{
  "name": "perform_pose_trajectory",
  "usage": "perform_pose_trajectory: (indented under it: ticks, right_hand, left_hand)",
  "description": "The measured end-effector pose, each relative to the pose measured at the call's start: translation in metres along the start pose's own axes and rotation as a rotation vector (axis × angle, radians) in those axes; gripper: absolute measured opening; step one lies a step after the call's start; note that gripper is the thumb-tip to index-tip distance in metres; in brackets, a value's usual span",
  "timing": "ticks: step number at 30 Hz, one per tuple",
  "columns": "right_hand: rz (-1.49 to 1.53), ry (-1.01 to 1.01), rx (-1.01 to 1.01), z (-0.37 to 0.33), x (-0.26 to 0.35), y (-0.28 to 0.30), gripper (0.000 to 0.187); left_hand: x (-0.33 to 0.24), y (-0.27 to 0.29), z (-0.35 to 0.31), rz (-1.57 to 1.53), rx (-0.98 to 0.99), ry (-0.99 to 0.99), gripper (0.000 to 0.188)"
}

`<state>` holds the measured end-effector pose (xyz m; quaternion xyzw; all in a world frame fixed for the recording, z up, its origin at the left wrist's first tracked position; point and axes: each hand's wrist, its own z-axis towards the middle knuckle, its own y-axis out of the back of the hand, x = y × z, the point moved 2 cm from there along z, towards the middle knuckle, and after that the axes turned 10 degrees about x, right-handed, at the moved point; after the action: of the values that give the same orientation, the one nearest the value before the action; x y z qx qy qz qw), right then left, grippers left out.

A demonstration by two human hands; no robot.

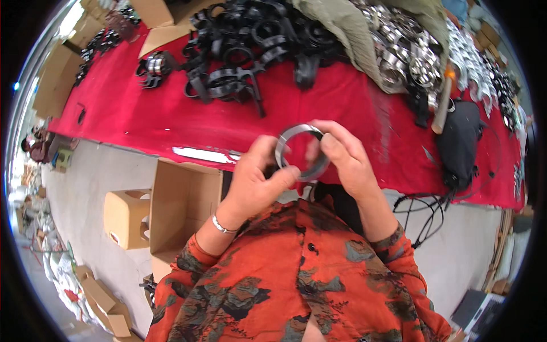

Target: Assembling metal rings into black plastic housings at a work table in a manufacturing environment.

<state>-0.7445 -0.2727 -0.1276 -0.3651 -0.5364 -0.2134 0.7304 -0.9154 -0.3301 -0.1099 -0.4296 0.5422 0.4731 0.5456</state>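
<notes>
A ring-shaped band [293, 133], silvery on part of its rim and dark elsewhere, is held upright above the near edge of a red-covered table [148, 117]. My left hand [250, 181] grips its left and lower side, with the thumb along the bottom. My right hand [352, 162] pinches its upper right side between thumb and fingers; the fingertips behind the band are partly hidden. On the table beyond my hands lies a heap of black ring-shaped parts [236, 57]. A few silvery bands [158, 64] sit together to the heap's left.
Shiny metal rings [399, 64] lie on a grey-green cloth [347, 34] at the far right, near a wooden-handled tool [443, 109] and a black bag [459, 139]. Black cords [424, 214] hang off the edge. An open cardboard box [185, 196] and a beige stool [126, 222] stand at left.
</notes>
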Motion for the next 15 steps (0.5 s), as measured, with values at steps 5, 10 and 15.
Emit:
perform_pose_trajectory:
  ticks: [5,10,15]
  right_hand:
    - [0.070,-0.218,-0.001,-0.003,-0.016,0.000,0.035]
    - [0.097,-0.148,0.012,0.002,-0.007,0.004,0.040]
    - [-0.160,-0.213,-0.335,-0.024,0.004,0.051,0.028]
  left_hand:
    - [0.005,0.010,-0.006,0.065,0.122,0.000,0.026]
    - [-0.013,0.064,-0.008,0.084,-0.291,-0.090,0.023]
    - [0.019,0.223,0.023,0.864,-0.670,0.013,0.028]
